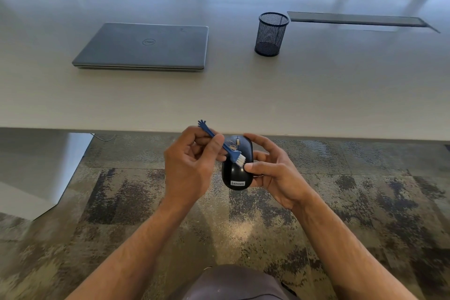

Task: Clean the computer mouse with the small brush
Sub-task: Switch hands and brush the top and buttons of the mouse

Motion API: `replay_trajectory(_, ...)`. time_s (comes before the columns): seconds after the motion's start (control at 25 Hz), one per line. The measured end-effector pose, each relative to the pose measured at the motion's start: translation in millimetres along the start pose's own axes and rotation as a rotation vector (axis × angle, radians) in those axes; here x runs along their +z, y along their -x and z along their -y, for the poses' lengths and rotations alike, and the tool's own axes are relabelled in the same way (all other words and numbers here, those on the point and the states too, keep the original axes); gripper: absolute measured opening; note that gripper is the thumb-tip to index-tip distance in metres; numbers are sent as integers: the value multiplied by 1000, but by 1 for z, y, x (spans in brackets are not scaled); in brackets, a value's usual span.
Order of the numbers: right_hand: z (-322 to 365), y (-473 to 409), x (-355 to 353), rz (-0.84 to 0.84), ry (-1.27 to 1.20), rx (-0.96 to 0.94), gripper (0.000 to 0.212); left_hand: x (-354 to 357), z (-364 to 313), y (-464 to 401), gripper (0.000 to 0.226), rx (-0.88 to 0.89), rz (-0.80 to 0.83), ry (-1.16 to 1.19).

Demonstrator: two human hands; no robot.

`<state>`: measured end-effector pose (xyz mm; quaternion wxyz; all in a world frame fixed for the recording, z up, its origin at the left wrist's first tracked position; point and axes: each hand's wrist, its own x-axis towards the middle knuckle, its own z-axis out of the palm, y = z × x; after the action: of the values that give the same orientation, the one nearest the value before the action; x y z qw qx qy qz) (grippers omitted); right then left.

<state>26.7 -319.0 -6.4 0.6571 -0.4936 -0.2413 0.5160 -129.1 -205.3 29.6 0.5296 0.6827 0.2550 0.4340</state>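
**Brush bristles on the mouse, held off the table edge**

The right hand (pixel 272 173) cradles the black computer mouse (pixel 235 173) from its right side; its fingers curl round the far end and the thumb lies across the mouse's right flank, tip just beside the bristles; the mouse sits top-up, the scroll wheel at the end away from the person and a white "Lenovo" label at the near end, below the thumb tip.

The left hand (pixel 188 165) pinches the small brush (pixel 225 147) between thumb and forefinger, partway along the blue handle; the other fingers are folded into the palm; the handle runs up and to the left past the fingers, ending in a little hand-shaped tip above the knuckles; down and to the right of the pinch the white bristles touch the top of the mouse, about midway along its back, close to the right thumb.

Both hands hang in the air just short of the near edge of the pale table (pixel 316 95), over a mottled carpet (pixel 121 202); beyond the fingertips, well apart from them, a closed grey laptop (pixel 143 46) lies flat on the table, off to the left; a dark mesh pen cup (pixel 271 34) stands upright further to the right; a long dark slot (pixel 358 19) is set in the tabletop past the cup.
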Motion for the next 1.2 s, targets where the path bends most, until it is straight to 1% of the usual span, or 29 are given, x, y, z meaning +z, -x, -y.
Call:
replay_trajectory(0.16,-1,2,-3,-16,8,11,69,-14,4,-9,4,-55,-62,-67)
replay_trajectory(0.28,-1,1,-3,-17,0,5,68,-19,3,-14,3,-83,-77,-2)
replay_trajectory(0.48,0,-2,1,-13,10,8,67,-6,-3,-7,7,-40,18,15)
replay_trajectory(0.56,-1,-3,2,-14,16,6,67,-2,-2,-5,4,-31,45,3)
replay_trajectory(0.84,-2,0,-2,-38,33,19,70,-17,3,-19,5,-24,-57,-144)
replay_trajectory(0.96,-2,0,-1,-40,31,20,71,-20,3,-18,4,-25,-53,-87)
replay_trajectory(1.08,-2,0,1,-49,34,15,71,-15,2,-10,6,-11,-3,-9)
replay_trajectory(1.2,-3,1,3,-49,33,16,70,-10,6,-4,4,8,24,4)
